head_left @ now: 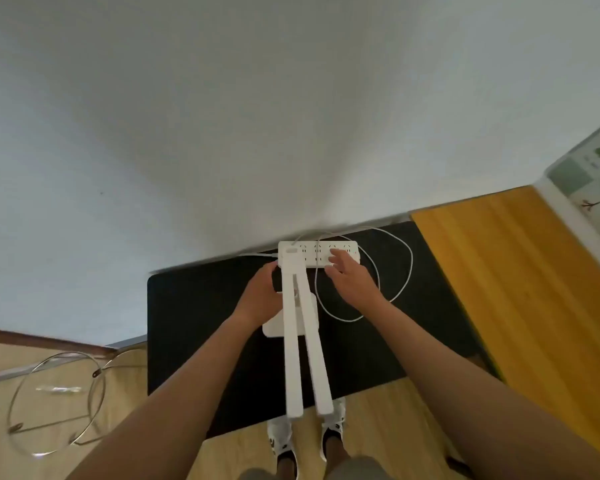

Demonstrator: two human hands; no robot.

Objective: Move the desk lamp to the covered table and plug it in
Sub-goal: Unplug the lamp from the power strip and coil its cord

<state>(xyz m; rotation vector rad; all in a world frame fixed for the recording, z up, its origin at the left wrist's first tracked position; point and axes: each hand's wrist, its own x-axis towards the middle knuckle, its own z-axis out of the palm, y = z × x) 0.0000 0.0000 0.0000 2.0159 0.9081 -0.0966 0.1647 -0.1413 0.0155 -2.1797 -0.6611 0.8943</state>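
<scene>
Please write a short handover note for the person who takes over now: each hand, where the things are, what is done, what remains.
Left hand: beside the lamp's arm, grip unclear.
Right hand: fingers on the power strip at the wall edge; plug not visible.
Desk lamp: stands on the black table; its white cord loops to the right.
Done: lamp placed.
Left: confirm the plug is seated.

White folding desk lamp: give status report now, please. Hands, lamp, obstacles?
Left hand beside white folding desk lamp on black table. Right hand on white power strip. White cord looped alongside.
</scene>
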